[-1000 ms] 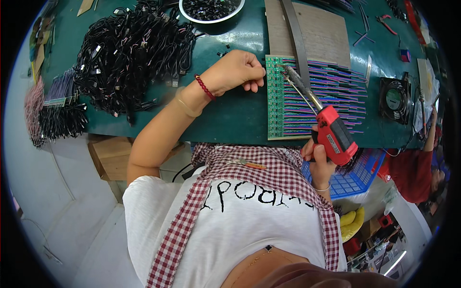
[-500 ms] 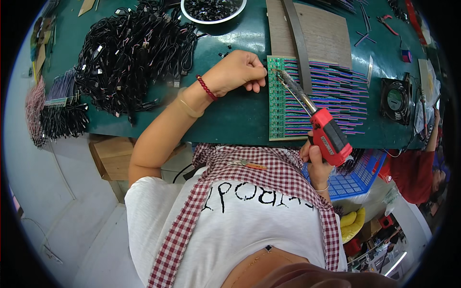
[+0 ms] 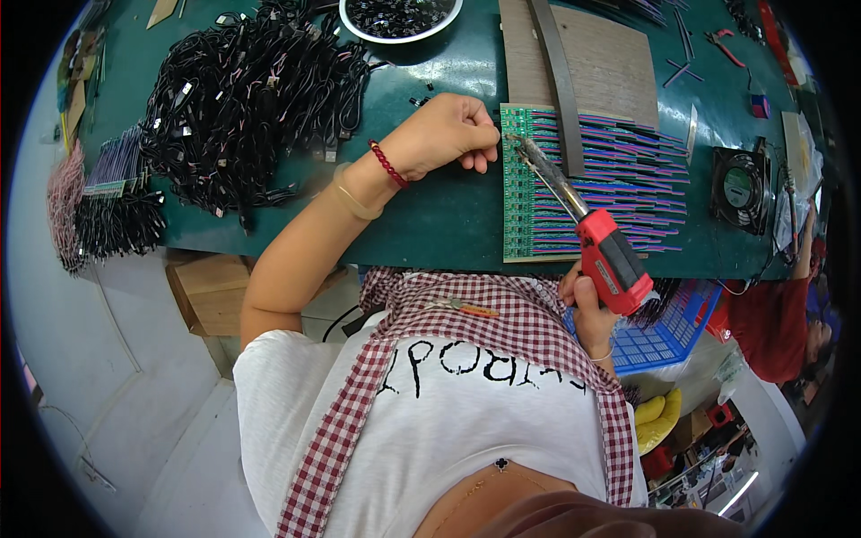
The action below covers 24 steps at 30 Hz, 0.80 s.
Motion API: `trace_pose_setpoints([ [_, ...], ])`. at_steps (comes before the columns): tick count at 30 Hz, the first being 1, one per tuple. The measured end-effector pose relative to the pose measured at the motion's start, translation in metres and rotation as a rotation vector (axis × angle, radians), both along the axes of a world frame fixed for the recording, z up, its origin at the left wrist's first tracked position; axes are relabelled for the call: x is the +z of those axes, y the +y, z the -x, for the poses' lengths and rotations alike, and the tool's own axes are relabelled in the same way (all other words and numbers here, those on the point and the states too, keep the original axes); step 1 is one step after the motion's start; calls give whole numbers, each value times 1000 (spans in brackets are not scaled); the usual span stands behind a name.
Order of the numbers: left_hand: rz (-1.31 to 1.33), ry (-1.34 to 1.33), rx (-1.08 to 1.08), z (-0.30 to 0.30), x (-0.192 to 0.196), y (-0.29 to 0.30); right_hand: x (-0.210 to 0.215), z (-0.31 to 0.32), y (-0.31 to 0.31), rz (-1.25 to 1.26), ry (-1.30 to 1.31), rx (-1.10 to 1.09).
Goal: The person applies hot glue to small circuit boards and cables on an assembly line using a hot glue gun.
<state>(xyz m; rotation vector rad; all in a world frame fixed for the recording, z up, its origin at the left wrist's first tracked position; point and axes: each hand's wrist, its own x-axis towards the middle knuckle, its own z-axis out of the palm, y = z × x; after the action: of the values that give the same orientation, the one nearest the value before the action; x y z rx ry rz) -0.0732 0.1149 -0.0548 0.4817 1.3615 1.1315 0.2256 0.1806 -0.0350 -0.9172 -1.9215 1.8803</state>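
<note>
One soldering iron point(image 3: 583, 224) with a red handle is held tight in the right hand point(image 3: 587, 309), whose grip is wrapped around the handle. Its metal tip touches the top left part of the green board point(image 3: 520, 211), which lies flat on the green surface point(image 3: 430, 215). The left hand point(image 3: 444, 134) is curled into a fist, fingertips pressing the board's edge. Purple wires point(image 3: 641, 179) run off the board. A black cable pile point(image 3: 242, 99) sits well to the left.

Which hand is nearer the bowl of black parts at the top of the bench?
Left. The left hand rests just below the bowl, at the green board's edge; the right hand sits off the bench's near edge, gripping the soldering iron.
</note>
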Motion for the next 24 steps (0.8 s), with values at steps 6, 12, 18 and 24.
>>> trace_pose_setpoints([
  [6, -22, 6, 27, -2, -2, -1, 7, 6, -1, 58, 24, -55],
  [12, -33, 12, 52, -5, 0, -1, 1, 4, -4, 84, 10, -100],
  [18, -29, 15, 75, -5, -2, -2, -2, -1, -5, 47, 16, -76],
  [24, -39, 35, 81, -8, -2, -3, 2, 3, -6, 28, 16, -79],
])
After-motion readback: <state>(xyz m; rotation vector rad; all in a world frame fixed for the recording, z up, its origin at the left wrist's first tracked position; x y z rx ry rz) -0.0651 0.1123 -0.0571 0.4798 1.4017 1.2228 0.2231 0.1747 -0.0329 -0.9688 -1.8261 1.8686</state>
